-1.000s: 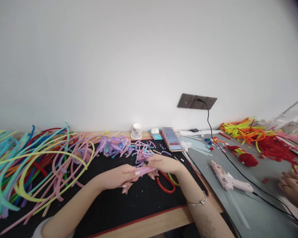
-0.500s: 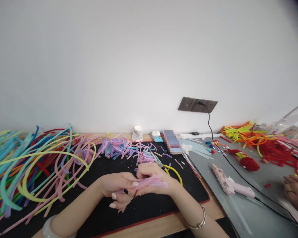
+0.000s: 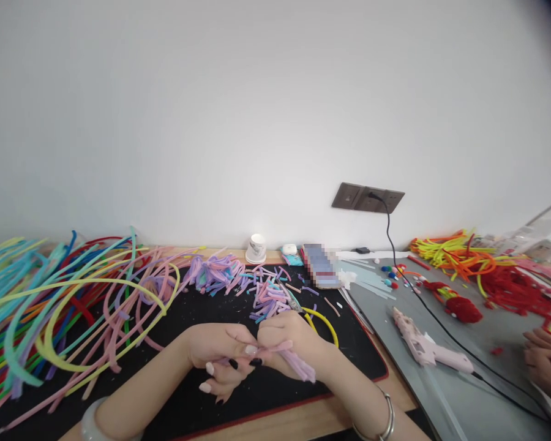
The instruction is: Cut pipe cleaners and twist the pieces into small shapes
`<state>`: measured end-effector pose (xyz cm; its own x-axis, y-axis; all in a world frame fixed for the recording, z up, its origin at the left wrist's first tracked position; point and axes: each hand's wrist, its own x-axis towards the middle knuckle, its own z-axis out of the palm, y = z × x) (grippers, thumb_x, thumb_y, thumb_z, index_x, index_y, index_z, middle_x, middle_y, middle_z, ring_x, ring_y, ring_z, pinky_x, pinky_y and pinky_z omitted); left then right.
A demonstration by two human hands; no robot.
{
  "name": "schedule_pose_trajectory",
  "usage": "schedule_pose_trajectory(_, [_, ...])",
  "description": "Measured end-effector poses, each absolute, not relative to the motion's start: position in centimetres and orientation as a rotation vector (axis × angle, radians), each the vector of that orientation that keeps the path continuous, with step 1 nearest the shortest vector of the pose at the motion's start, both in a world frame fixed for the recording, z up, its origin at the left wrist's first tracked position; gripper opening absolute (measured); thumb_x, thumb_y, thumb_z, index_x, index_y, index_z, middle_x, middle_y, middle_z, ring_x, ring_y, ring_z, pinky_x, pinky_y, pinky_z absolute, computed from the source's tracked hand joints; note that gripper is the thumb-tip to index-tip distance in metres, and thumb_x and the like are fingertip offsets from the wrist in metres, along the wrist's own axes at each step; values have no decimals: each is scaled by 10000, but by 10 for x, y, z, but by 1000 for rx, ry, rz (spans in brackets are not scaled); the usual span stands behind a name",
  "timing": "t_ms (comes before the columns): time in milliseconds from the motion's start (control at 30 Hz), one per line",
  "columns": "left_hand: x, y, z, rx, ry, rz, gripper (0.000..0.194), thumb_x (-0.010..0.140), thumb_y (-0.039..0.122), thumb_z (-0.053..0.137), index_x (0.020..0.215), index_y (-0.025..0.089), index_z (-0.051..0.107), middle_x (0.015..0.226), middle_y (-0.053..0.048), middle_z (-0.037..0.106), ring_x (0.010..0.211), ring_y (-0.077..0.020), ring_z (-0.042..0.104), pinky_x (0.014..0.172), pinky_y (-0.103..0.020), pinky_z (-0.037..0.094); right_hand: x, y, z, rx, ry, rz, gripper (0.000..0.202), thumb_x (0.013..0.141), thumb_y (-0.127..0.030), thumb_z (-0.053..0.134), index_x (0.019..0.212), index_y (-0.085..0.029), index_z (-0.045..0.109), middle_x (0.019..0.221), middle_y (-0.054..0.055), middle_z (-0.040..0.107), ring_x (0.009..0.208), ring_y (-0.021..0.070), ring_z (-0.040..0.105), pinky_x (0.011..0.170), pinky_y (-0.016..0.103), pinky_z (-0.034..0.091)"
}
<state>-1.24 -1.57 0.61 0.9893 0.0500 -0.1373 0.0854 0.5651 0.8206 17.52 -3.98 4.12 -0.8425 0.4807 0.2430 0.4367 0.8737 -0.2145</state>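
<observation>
Both my hands meet above the black mat (image 3: 174,404). A small bundle of pink and lilac pipe cleaners (image 3: 298,365) is pinched between them, its loose ends hanging over the back of my right hand. My left hand (image 3: 223,355) is closed on the bundle with thumb and fingers, the lower fingers curled beneath. Closed around the same bundle is my right hand (image 3: 282,340), its fingers bent inward and partly hidden. Just beyond my hands lies a pile of short cut pipe cleaners (image 3: 270,297), with pliers or cutters (image 3: 294,300) partly showing beside it.
Long colourful pipe cleaners (image 3: 73,312) spread over the left side. A paper cup (image 3: 256,248) and a phone (image 3: 320,264) stand at the back. On the right grey board (image 3: 386,361) lie a pink glue gun (image 3: 429,349) and its cord; another person's hand (image 3: 546,361) is at the far right.
The bundle's loose ends have swung down over my right wrist, from pointing right to slanting downward. My fingertips have drawn closer together, and my right forearm has shifted slightly right.
</observation>
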Motion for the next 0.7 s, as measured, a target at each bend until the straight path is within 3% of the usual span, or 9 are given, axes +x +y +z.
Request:
schedule_pose_trajectory(167, [-7, -17, 11, 1074, 274, 145, 326, 834, 428, 449, 632, 178, 395, 305, 110, 269, 270, -70, 341, 415, -194, 356, 175, -37, 32, -866, -2235, 861, 335, 873, -291, 362, 567, -183, 284, 555, -49, 270, 508, 79, 261, 496, 221, 251])
schedule_pose_trajectory(300, [0, -15, 10, 1365, 490, 335, 351, 850, 465, 389, 641, 183, 378, 346, 107, 291, 319, -72, 379, 471, -207, 395, 167, -30, 22, -1072, -1751, 1280, 326, 827, -301, 419, 548, -193, 289, 487, -67, 249, 443, 70, 213, 436, 223, 206])
schedule_pose_trajectory(500, [6, -13, -1, 1793, 782, 540, 373, 865, 442, 356, 614, 174, 422, 404, 58, 419, 379, -86, 434, 435, -195, 344, 164, -21, 8, -1318, -1213, 1740, 293, 782, -324, 446, 556, -205, 302, 394, -105, 210, 334, 43, 107, 370, 217, 55])
schedule_pose_trajectory(633, [4, -17, 5, 1421, 535, 441, 368, 852, 472, 375, 622, 184, 381, 352, 95, 317, 310, -81, 394, 414, -200, 356, 183, -19, 12, -968, -1526, 1774, 293, 728, -402, 565, 624, -178, 407, 469, -92, 297, 398, 43, 206, 397, 195, 145])
schedule_pose_trajectory(700, [2, -19, 9, 1221, 380, 348, 359, 842, 456, 414, 612, 182, 379, 320, 104, 295, 274, -75, 370, 410, -200, 349, 191, -20, 20, -856, -1766, 1613, 325, 593, -346, 715, 721, -160, 483, 586, -61, 411, 496, 57, 326, 449, 190, 238])
